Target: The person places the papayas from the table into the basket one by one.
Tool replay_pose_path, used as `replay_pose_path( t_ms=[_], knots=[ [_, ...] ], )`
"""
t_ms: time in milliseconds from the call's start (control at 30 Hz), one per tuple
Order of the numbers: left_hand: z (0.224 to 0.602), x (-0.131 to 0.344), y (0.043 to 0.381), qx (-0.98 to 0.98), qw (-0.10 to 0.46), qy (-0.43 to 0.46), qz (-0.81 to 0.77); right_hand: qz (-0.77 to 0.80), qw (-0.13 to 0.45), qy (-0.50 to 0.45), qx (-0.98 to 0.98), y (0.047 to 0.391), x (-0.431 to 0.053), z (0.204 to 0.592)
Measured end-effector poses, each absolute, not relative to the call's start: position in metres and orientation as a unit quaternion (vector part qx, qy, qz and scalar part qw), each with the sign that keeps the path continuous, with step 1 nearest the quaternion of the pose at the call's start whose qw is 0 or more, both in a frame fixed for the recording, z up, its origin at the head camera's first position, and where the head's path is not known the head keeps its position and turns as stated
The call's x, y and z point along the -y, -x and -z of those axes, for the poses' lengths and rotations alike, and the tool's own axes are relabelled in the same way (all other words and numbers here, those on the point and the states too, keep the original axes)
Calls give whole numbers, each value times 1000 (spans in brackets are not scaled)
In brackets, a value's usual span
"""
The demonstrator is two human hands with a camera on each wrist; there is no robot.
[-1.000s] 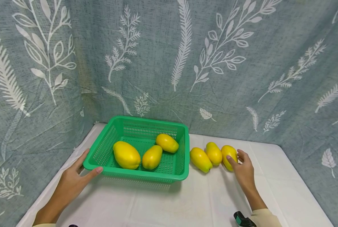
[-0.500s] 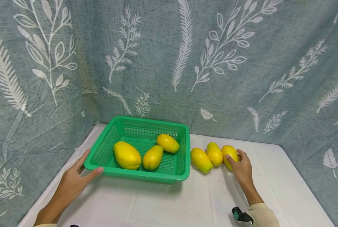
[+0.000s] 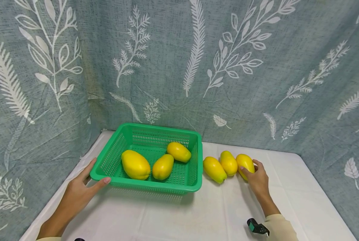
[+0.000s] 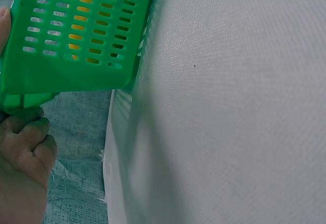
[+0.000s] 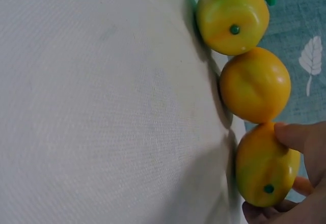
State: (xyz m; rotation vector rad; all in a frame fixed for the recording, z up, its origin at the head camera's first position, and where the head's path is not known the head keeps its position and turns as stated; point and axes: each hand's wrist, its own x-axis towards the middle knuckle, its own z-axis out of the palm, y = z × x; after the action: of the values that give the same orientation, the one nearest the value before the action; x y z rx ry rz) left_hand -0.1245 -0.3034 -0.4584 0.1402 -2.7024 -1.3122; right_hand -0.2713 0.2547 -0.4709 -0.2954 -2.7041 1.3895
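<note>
At the lower left of the frame, the left hand [image 3: 78, 191] holds the near left corner of a green plastic basket [image 3: 149, 184], its thumb across the front rim and, in the left wrist view, its fingers curled under the edge. The basket sits left of centre on a white counter [image 3: 173, 217]. Inside it, a large yellow fruit [image 3: 135, 164] lies at the left, a smaller fruit [image 3: 163, 167] is right of that, and a third fruit [image 3: 178, 152] lies toward the back right.

Just beyond the basket's right wall, a greenish-tipped fruit [image 3: 214, 169] leans toward lower right, next to an upright-pointing fruit [image 3: 228, 163]. Right of centre, at the end of this row, the outermost fruit [image 3: 245, 163] is between the thumb and fingers of the right hand [image 3: 258, 178], which are bent round its sides, parted by its width. A black device [image 3: 256, 227] shows at the lower right, beside a cream sleeve [image 3: 280, 227].
</note>
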Motion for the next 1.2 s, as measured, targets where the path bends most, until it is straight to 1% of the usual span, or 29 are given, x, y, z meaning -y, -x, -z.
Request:
replay_pose_path(
  t_ms=[733,1200],
  knots=[
    [459,304,125,899,65,-51,430,-465,61,106,877,265,-259,472],
    [459,303,125,899,66,-51,430,-480,98,101,866,263,-264,464]
  ],
)
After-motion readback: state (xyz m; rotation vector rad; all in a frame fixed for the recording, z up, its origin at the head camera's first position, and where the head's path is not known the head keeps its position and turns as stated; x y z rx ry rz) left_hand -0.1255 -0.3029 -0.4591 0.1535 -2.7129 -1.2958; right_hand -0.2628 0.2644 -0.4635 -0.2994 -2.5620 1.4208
